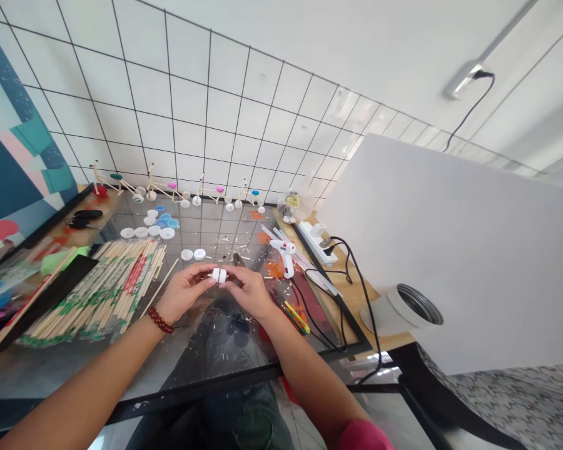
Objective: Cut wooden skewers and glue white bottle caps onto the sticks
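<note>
Two small white bottle caps [219,275] are held face to face above the glass tabletop [192,350], with a thin gap between them. My left hand [184,290], a beaded bracelet at its wrist, pinches them from the left. From the other side my right hand [249,292] grips them with thumb and fingers. Just beyond my left hand lie a pair of white caps [193,255]. A loose wooden stick [160,286] rests beside that hand. The white glue gun [285,255] is to the right of my right hand.
Bundled wooden chopsticks [94,294] cover the left side. White and blue caps [154,226] sit behind them. Several little stick bicycles [211,189] line the back by the wire grid. A power strip [316,240], black cables, a yellow cutter [298,317] and a white canister [403,309] are right.
</note>
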{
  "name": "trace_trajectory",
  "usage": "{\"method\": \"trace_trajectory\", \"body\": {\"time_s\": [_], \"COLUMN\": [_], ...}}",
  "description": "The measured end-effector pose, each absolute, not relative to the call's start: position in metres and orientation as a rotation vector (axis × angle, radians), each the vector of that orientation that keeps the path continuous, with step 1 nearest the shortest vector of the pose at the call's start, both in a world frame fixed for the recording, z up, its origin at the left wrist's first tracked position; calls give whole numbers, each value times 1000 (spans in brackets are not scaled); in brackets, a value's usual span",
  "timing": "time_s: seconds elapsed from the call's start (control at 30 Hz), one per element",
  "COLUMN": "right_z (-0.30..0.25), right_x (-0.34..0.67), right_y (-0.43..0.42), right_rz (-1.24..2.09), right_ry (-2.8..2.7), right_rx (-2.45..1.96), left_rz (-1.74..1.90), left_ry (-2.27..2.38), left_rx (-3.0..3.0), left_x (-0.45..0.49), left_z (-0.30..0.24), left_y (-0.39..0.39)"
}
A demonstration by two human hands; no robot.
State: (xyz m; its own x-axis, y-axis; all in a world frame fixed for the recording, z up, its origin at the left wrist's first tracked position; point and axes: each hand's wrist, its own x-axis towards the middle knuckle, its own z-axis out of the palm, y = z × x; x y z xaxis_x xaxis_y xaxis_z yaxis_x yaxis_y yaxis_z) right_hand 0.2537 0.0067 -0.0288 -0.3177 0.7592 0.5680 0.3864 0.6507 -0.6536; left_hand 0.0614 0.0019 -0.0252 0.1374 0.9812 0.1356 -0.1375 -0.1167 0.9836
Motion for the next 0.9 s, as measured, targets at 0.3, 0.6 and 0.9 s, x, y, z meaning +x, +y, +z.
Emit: {"method": "trace_trajectory", "body": {"time_s": [0.3,0.6,0.9], "right_z": [-36,-39,-38], "right_x": [258,257,256], "right_y": [10,10,9], "right_rz": [385,401,440], "right_ry": [-2006,-1978,-1962], "right_rx": [-841,-816,-810], "left_rz": [1263,1250,1227], "left_ry": [984,976,991], "left_rx": [1473,1534,1517], "left_x": [59,56,56], "left_z": [-27,-26,-28], "left_y": [3,4,5]}}
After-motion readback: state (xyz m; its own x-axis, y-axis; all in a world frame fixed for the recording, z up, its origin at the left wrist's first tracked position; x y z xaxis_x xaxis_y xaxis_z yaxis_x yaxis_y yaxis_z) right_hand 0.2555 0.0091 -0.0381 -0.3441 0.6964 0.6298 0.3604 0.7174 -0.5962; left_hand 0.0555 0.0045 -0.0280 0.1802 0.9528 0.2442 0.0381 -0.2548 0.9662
